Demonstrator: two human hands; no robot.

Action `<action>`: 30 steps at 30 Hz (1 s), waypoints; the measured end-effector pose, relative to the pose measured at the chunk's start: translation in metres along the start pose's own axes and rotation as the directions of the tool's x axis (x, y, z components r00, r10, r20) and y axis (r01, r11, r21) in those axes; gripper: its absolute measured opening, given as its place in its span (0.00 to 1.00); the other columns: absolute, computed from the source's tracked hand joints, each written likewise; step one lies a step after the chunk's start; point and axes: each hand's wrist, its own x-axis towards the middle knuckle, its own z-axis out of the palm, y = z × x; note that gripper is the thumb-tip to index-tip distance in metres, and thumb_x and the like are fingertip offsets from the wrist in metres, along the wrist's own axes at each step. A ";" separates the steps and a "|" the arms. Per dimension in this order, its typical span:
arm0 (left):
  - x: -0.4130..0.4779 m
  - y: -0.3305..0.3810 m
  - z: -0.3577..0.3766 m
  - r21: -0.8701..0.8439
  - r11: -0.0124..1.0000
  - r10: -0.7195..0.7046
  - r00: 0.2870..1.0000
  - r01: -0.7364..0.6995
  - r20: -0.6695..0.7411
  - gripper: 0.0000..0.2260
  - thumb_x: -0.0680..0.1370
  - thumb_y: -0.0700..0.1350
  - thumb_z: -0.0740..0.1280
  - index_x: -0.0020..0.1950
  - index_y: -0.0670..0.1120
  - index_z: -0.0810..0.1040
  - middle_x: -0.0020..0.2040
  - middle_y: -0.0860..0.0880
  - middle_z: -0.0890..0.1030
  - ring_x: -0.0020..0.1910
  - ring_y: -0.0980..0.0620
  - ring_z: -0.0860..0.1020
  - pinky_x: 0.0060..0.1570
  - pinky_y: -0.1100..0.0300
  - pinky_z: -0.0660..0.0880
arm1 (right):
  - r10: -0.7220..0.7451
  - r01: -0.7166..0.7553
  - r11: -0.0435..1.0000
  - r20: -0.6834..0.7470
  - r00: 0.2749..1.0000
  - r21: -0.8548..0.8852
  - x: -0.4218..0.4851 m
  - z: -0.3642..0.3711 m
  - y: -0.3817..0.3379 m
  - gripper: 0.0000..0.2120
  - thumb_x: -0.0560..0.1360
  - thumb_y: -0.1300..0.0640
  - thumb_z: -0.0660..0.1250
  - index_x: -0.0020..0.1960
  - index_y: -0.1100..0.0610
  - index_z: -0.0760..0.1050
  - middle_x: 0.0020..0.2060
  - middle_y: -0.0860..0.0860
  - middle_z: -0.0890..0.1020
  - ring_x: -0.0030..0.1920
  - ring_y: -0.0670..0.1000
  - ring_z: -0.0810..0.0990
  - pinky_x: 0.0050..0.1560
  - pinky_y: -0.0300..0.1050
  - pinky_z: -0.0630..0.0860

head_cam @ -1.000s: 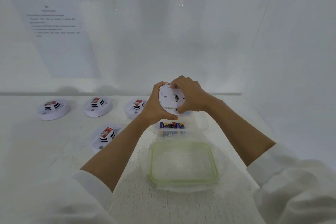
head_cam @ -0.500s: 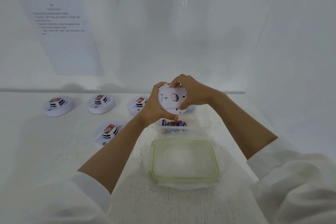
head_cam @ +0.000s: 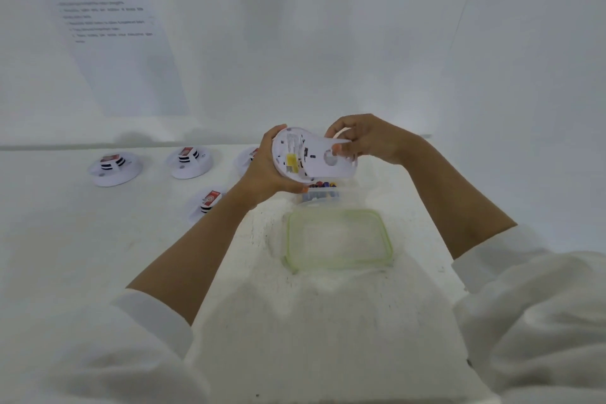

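The white table is being used to bear a green-rimmed lid, lying flat. Beyond and left of the lid, four smoke detectors are being left lying. Above the lid's far edge, an upturned smoke detector is being gripped by the left hand, fingers curled round its rim. Its back plate is being pinched by the right hand. Just behind the lid, batteries are being kept in a clear tub.
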 end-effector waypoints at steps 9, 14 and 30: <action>-0.049 0.012 -0.011 -0.021 0.999 -0.045 0.999 0.044 -0.006 0.48 0.54 0.35 0.77 0.70 0.42 0.58 0.64 0.47 0.68 0.60 0.57 0.71 0.51 0.69 0.75 | 0.264 -0.251 0.930 0.016 0.964 -0.268 -0.047 0.065 0.022 0.09 0.73 0.68 0.66 0.52 0.63 0.79 0.37 0.48 0.79 0.34 0.41 0.78 0.36 0.34 0.74; -0.068 0.021 -0.009 -0.034 0.998 -0.044 0.999 0.045 0.018 0.46 0.55 0.31 0.79 0.69 0.43 0.60 0.65 0.44 0.67 0.59 0.59 0.71 0.49 0.70 0.75 | 0.165 -0.216 0.830 -0.144 0.976 -0.514 -0.058 0.085 0.028 0.11 0.72 0.65 0.68 0.54 0.61 0.80 0.43 0.52 0.80 0.39 0.43 0.76 0.49 0.38 0.72; -0.050 0.031 -0.003 -0.084 0.995 -0.056 0.998 0.058 0.023 0.50 0.51 0.38 0.79 0.68 0.43 0.61 0.65 0.42 0.69 0.62 0.49 0.72 0.50 0.60 0.78 | -0.143 0.084 0.810 -0.057 0.988 -0.580 -0.027 0.066 -0.018 0.26 0.72 0.55 0.70 0.68 0.55 0.69 0.59 0.57 0.74 0.59 0.55 0.73 0.63 0.47 0.70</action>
